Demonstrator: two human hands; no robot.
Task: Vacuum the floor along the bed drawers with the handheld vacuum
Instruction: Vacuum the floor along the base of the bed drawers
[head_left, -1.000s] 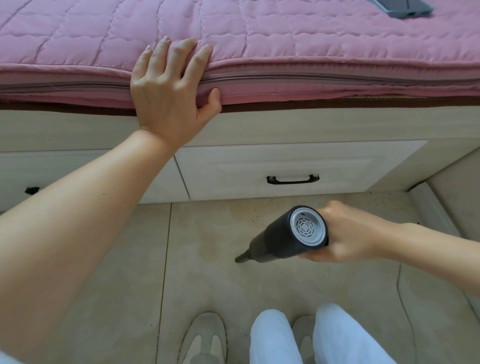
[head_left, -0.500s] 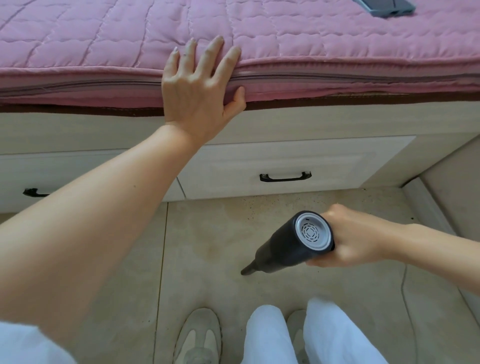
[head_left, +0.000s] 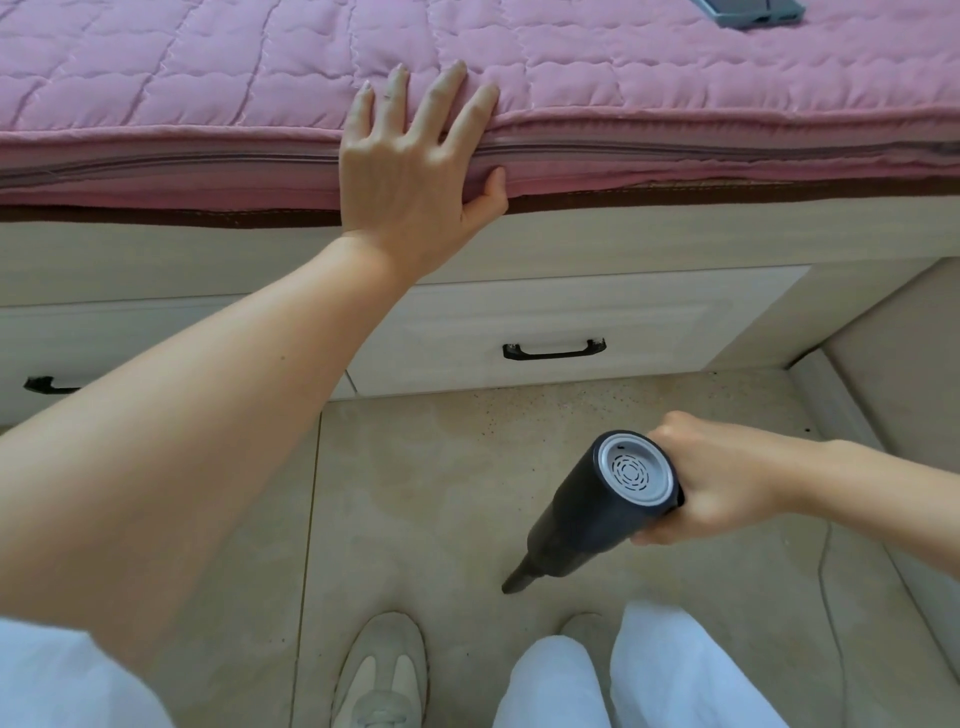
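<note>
Handheld vacuum (head_left: 597, 512) held over the tiled floor (head_left: 415, 493) in front of the bed drawers

The right hand (head_left: 722, 483) grips the rear of the dark, matte, cylindrical vacuum, whose grey perforated end cap faces up and whose narrow tapered nozzle points down-left at the beige floor; dark specks lie near the pale panelled drawer (head_left: 571, 327) with its black bar handle (head_left: 554, 350). The left hand (head_left: 410, 171) rests flat, fingers spread and straight, on the edge of the pink quilted mattress (head_left: 208, 78), thumb against its zippered side
</note>
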